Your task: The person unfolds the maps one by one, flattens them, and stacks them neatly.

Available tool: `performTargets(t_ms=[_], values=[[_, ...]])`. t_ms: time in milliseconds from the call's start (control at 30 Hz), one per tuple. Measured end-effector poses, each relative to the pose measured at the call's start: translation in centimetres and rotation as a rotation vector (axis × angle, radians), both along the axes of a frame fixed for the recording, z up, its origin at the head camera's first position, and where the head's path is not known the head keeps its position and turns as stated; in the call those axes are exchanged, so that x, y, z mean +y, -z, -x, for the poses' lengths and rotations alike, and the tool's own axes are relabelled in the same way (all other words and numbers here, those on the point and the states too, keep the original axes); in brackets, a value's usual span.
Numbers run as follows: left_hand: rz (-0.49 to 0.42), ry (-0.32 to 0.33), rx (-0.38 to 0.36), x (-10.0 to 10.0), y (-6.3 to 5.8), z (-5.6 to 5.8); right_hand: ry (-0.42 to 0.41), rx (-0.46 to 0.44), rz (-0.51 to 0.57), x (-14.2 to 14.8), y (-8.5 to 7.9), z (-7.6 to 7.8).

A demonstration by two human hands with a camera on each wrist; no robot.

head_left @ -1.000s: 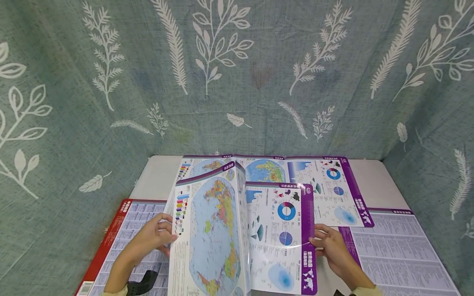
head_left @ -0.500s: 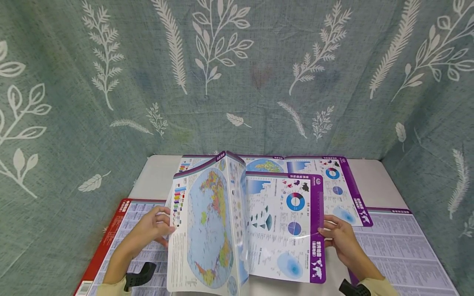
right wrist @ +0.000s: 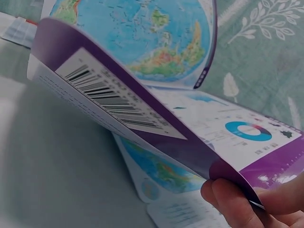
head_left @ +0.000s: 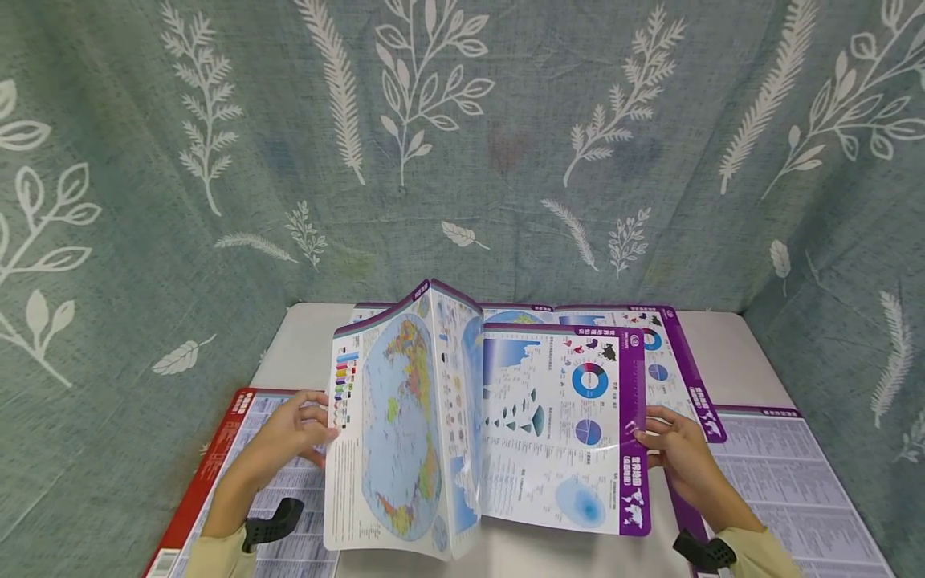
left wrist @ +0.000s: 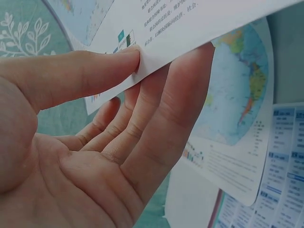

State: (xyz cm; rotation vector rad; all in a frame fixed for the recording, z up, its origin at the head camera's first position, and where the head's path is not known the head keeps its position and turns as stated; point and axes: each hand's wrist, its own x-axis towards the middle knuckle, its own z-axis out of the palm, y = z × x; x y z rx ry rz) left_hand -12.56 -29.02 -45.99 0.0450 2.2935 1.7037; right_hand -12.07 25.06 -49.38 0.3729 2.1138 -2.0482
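Note:
A folding world map (head_left: pixel 552 449), glossy and purple-edged, stands partly unfolded above the table in the head view, its creased panels bent in a zigzag. My left hand (head_left: pixel 292 437) pinches its left edge; in the left wrist view the thumb (left wrist: pixel 104 71) lies on the printed face, with the fingers behind the sheet. On the opposite side, my right hand (head_left: pixel 682 457) grips the purple border between thumb and fingers. The right wrist view shows a barcode (right wrist: pixel 118 97) on the back of that panel, and the right hand (right wrist: pixel 251 204) at its edge.
Behind the held map, a similar purple-edged map (head_left: pixel 682 377) lies spread on the white table (head_left: pixel 723 345). A red-bordered printed sheet (head_left: pixel 217 457) lies at left, a sheet of small text (head_left: pixel 780 482) at right. A leaf-patterned green cloth (head_left: pixel 462 160) surrounds the table.
The map has risen and opened wider, its middle fold showing more of the panel between. My right hand has moved right and up; my left hand has shifted slightly up and left.

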Motion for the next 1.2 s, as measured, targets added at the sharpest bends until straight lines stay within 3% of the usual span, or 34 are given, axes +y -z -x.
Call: performTargets(t_ms=[467, 1200], values=[[0.043, -0.023, 0.051, -0.1, -0.7, 1.1, -0.011, 0.018, -0.035, 1.8, -1.6, 1.1], [0.085, -0.056, 0.078, -0.1, -1.3, 2.9, -0.020, 0.089, -0.090, 4.3, -2.3, 2.3]])
